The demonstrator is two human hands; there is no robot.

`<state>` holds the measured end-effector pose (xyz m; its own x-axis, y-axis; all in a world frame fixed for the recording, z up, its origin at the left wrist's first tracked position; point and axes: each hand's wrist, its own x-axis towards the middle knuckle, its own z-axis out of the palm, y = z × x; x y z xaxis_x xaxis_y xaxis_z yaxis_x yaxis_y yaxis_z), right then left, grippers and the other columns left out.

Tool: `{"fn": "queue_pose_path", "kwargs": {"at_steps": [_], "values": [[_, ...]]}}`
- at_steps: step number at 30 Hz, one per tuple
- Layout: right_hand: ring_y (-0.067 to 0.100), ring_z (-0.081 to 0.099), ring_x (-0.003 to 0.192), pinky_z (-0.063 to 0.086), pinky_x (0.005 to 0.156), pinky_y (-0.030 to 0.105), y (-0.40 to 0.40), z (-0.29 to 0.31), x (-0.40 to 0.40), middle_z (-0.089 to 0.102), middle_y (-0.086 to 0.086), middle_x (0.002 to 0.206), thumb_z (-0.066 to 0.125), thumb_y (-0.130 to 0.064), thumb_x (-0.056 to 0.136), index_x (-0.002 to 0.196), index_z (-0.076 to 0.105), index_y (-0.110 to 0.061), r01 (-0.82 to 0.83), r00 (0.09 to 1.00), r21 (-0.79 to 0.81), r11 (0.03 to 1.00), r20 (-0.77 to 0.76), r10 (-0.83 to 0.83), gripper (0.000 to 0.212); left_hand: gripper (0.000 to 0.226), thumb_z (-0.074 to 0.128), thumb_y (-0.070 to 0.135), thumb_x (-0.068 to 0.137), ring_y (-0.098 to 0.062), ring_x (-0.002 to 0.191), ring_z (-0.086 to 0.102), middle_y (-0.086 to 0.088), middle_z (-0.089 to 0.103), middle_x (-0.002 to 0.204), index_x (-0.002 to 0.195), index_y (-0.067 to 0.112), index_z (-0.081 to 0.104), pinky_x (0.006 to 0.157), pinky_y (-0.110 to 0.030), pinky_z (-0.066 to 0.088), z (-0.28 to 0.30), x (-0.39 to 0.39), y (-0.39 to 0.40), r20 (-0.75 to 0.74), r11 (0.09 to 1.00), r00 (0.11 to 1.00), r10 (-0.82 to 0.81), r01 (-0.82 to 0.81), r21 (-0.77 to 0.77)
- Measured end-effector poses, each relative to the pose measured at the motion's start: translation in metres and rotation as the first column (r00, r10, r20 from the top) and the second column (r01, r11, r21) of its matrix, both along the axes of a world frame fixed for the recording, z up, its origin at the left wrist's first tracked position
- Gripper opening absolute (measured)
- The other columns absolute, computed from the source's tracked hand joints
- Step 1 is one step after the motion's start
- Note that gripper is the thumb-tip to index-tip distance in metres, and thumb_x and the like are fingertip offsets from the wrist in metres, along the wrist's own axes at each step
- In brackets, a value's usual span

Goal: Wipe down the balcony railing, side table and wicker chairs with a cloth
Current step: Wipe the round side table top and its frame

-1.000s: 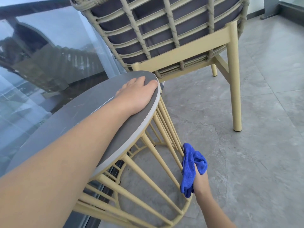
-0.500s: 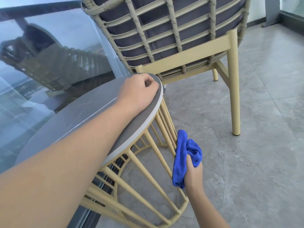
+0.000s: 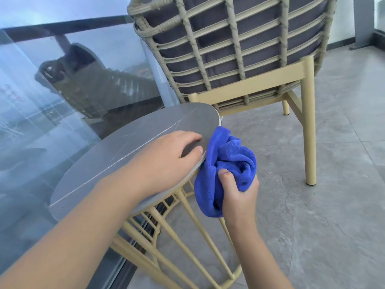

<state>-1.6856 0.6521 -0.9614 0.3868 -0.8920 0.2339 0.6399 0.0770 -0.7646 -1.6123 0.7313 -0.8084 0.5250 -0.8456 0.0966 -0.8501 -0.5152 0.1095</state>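
Crumpled terry cloth [image 3: 227,161] has risen to the round table's [image 3: 116,155] rim.

I see a bright royal-blue cloth [image 3: 229,163] with a fine ribbed terry weave, bunched against the right edge of the side table [image 3: 125,155]. The tabletop is matte slate grey crossed by thin pale veins, with a lighter off-white rim; its slatted base is pale mustard yellow. The wicker chair [image 3: 239,49] has the same yellow frame, olive-beige woven strands in a grid pattern, and a dusky purple-grey cushion showing through. The floor [image 3: 333,205] is mottled light-grey stone tile. The balcony railing [image 3: 62,28] is dark charcoal over blue-tinted glass.
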Motion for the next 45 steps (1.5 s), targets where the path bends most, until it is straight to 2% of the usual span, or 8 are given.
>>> {"fn": "queue_pose_path", "kwargs": {"at_steps": [6,10,14,24,29,32,40,45], "values": [[0.013,0.063,0.085,0.052,0.081,0.031,0.016,-0.003,0.004,0.067,-0.001,0.094,0.068,-0.023,0.078,0.108,0.061,-0.004,0.052,0.997,-0.065,0.997,-0.054,-0.055,0.037,0.040,0.048,0.052,0.101,-0.010,0.130,0.053,0.015,0.060,0.138,0.136,0.037,0.060,0.110,-0.035,0.041,0.022,-0.011,0.003,-0.002,0.994,0.998,0.063,-0.063,0.095],[0.015,0.057,0.078,0.050,0.076,0.036,0.023,-0.032,0.007,0.060,0.003,0.089,0.066,-0.017,0.077,0.090,0.059,-0.023,0.068,0.987,-0.022,0.997,-0.142,-0.070,0.017,0.028,0.056,0.054,0.096,-0.008,0.113,0.062,0.017,0.069,0.115,0.114,0.037,0.070,0.104,-0.039,0.048,0.027,-0.011,-0.001,-0.036,0.997,0.997,0.065,-0.063,0.048],[0.009,0.051,0.067,0.046,0.066,0.024,0.024,-0.060,0.007,0.055,-0.005,0.074,0.064,-0.021,0.077,0.083,0.054,-0.017,0.083,0.977,0.042,0.996,-0.201,-0.073,0.013,0.030,0.052,0.051,0.097,-0.012,0.111,0.057,0.013,0.065,0.117,0.120,0.036,0.064,0.098,-0.041,0.047,0.010,-0.016,0.004,0.111,1.000,0.994,-0.012,0.011,0.012],[0.016,0.063,0.080,0.050,0.076,0.037,0.031,-0.167,-0.004,0.069,-0.009,0.086,0.052,-0.044,0.084,0.107,0.074,-0.035,-0.014,0.850,0.154,0.988,-0.519,0.093,0.033,0.029,0.053,0.047,0.099,-0.015,0.110,0.053,0.011,0.060,0.113,0.124,0.033,0.058,0.090,-0.037,0.044,-0.008,-0.009,0.005,0.111,0.992,0.991,-0.073,0.083,-0.093],[0.018,0.064,0.081,0.051,0.081,0.041,0.027,-0.230,-0.009,0.065,-0.014,0.077,0.057,-0.048,0.095,0.091,0.072,-0.037,-0.081,0.718,0.271,0.959,-0.651,0.245,0.019,0.028,0.054,0.048,0.098,-0.014,0.110,0.049,0.014,0.057,0.111,0.122,0.035,0.058,0.085,-0.032,0.038,-0.016,-0.005,0.003,0.109,0.979,0.991,-0.078,0.096,-0.181],[0.014,0.068,0.083,0.048,0.078,0.033,0.027,-0.242,-0.008,0.074,-0.015,0.087,0.055,-0.049,0.085,0.094,0.075,-0.039,-0.066,0.705,0.288,0.955,-0.664,0.249,0.024,0.026,0.055,0.047,0.097,-0.015,0.107,0.049,0.012,0.057,0.108,0.119,0.033,0.060,0.083,-0.032,0.037,-0.019,-0.003,0.001,0.100,0.968,0.992,-0.077,0.098,-0.229],[0.016,0.068,0.093,0.051,0.087,0.037,0.040,-0.233,-0.011,0.074,-0.008,0.098,0.051,-0.052,0.083,0.107,0.074,-0.032,-0.004,0.739,0.292,0.956,-0.643,0.199,0.038,0.026,0.054,0.045,0.098,-0.016,0.110,0.050,0.011,0.058,0.111,0.120,0.033,0.061,0.083,-0.031,0.035,-0.021,0.001,-0.001,0.118,0.967,0.990,-0.083,0.108,-0.230],[0.019,0.051,0.057,0.044,0.055,0.031,0.055,-0.203,-0.024,0.056,0.010,0.059,0.049,-0.049,0.076,0.080,0.052,-0.006,-0.019,0.748,0.281,0.959,-0.632,0.200,0.044,0.026,0.057,0.045,0.096,-0.016,0.112,0.051,0.010,0.059,0.111,0.119,0.034,0.062,0.087,-0.033,0.040,-0.020,0.001,0.000,0.068,0.963,0.994,-0.082,0.096,-0.251]]}}
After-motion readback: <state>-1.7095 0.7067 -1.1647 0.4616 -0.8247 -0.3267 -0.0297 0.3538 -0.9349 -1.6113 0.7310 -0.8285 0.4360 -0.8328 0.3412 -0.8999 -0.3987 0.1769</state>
